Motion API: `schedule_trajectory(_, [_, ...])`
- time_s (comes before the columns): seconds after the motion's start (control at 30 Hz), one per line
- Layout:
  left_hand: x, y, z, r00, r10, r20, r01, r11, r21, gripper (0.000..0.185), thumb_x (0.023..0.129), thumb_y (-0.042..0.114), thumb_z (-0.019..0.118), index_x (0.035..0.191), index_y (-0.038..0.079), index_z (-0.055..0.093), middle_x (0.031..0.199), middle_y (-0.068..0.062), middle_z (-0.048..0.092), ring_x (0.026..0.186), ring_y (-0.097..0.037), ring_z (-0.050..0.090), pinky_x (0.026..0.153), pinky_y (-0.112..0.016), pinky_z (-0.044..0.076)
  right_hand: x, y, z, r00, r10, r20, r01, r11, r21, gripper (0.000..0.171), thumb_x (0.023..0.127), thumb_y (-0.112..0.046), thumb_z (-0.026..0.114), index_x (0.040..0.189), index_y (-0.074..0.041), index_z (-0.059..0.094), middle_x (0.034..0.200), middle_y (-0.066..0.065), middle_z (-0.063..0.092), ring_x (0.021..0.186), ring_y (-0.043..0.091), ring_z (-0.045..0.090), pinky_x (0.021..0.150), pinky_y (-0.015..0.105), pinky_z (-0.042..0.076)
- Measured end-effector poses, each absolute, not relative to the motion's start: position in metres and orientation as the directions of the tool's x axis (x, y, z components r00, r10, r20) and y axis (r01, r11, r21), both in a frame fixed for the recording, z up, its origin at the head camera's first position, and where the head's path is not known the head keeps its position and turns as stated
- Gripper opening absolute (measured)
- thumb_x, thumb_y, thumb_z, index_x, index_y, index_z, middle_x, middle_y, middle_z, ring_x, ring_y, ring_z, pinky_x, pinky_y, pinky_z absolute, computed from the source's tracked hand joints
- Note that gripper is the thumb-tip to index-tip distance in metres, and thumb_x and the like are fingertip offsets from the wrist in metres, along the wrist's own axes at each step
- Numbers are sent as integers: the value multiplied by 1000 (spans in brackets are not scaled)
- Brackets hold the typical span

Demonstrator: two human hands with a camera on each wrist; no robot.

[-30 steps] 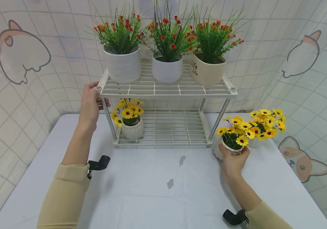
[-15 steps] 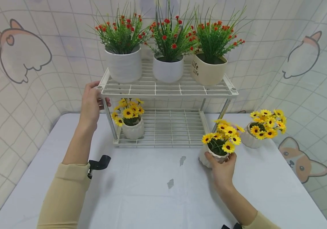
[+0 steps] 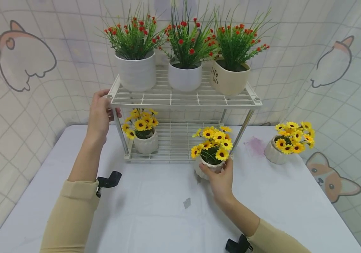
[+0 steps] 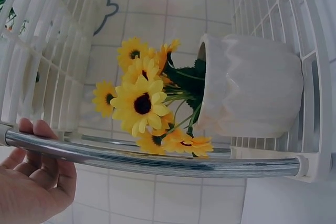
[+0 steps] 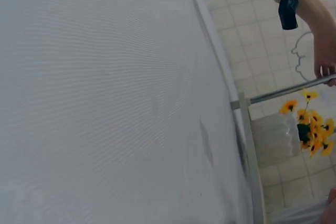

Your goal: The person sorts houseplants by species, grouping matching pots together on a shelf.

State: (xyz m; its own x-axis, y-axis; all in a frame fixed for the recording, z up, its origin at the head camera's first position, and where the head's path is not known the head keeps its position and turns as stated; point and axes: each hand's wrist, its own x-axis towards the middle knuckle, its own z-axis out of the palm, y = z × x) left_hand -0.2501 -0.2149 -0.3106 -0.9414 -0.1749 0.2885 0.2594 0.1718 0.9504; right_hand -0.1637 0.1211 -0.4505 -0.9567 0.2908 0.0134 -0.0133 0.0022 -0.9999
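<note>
My left hand (image 3: 99, 114) grips the front left post (image 4: 157, 158) of a white two-tier wire rack (image 3: 180, 102), just under the upper shelf. In the left wrist view its fingers curl behind the metal post. With my right hand (image 3: 222, 179) I hold a small white pot of yellow daisies (image 3: 211, 153) by its side, in front of the rack's lower shelf near the right end. Whether that pot touches anything beneath is hard to tell. A similar potted daisy (image 3: 146, 142) stands on the lower shelf at the left.
The upper shelf carries a white pot (image 3: 136, 73), a smaller white pot (image 3: 185, 77) and a cream pot (image 3: 229, 77), all with red-flowered plants. Another pot of yellow daisies (image 3: 276, 153) stands on the white-covered table (image 3: 155, 211) at the right. Tile-patterned cloth (image 3: 72, 80) hangs behind.
My right hand has carried the daisy pot leftwards, away from the other pot on the right, to the front of the lower shelf. The left hand has stayed on the post.
</note>
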Motion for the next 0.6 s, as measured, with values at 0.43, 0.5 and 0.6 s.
schedule_trajectory(0.43, [-250,-214,-312,-938,-177,299,268,179,947,50,105,30,26,150,12,37,99,-4,53,79,-20,54,82,-35,44,-203,77,-447,-960,246,135,-119,76,-990,87,83,-9,87,151,-3,33,152,15,36,144,31,32,120,51,19])
schedule_trajectory(0.5, [-250,-215,-312,-937,-180,300,268,180,946,50,105,30,26,151,12,37,99,-4,53,79,-20,54,82,-35,44,-211,71,-448,-957,246,154,-137,81,-987,88,83,-9,87,151,-1,32,151,16,37,143,32,34,119,51,21])
schedule_trajectory(0.6, [-250,-215,-312,-936,-180,301,271,177,946,50,104,29,26,150,12,37,99,-4,54,79,-21,54,82,-35,44,-220,62,-450,-953,254,165,-142,108,-984,87,83,-9,87,150,0,33,150,17,40,141,32,38,118,49,24])
